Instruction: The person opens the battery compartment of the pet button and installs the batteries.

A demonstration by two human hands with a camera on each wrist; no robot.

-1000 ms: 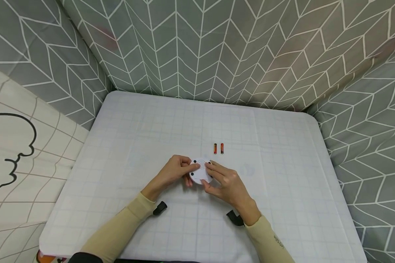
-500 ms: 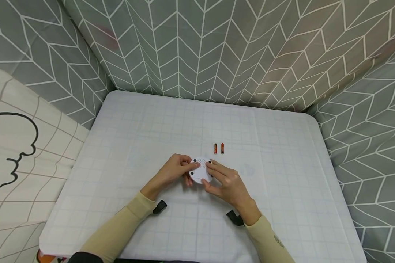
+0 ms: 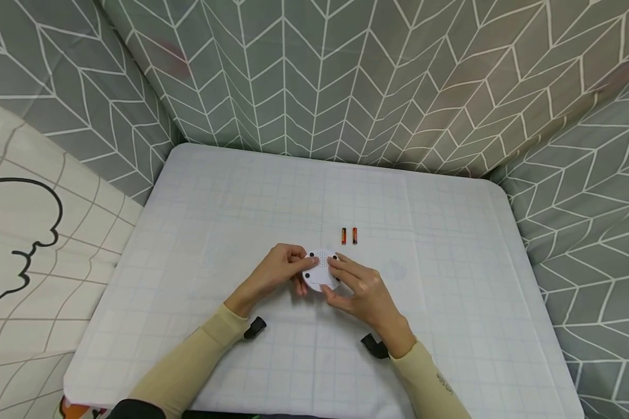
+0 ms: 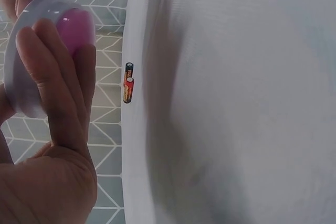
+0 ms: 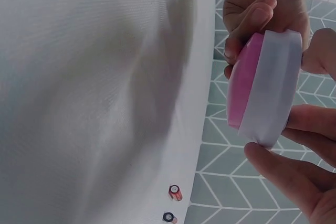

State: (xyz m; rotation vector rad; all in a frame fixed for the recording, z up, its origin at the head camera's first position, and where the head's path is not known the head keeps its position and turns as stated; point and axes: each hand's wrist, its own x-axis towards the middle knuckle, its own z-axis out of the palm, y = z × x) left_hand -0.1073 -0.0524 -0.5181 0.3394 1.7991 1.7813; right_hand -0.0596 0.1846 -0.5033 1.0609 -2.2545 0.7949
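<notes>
Hardly anything has shifted since the earlier frames: both hands stay closed round the round white device (image 3: 321,270), and only the right hand's (image 3: 364,293) fingers have crept slightly further across its upper face.

Two small batteries (image 3: 349,235) lie side by side on the table (image 3: 451,279), just beyond the device toward the far edge and near the table's middle, touching neither hand. Nothing lies between them and the hands. Grey cloth with a white chevron print hangs behind the far edge and along the right side; a pale cloth with a black outline drawing hangs past the left edge. A black strap shows at each wrist, low over the near half of the table.

The device is a thick disc, held just above the table near its centre. Its upper face is white and smooth, with a patch of fine perforations and small black dots near the rim. In the right wrist view its side wall (image 5: 273,87) is white and the opposite face is pink. The tablecloth is light with a faint grid.

The left hand (image 3: 278,273) grips the disc's left rim, fingers curled beneath. The right hand pinches the right rim, thumb at the near edge and fingers over the top. Both forearms, in cream sleeves, angle inward from the near edge.
</notes>
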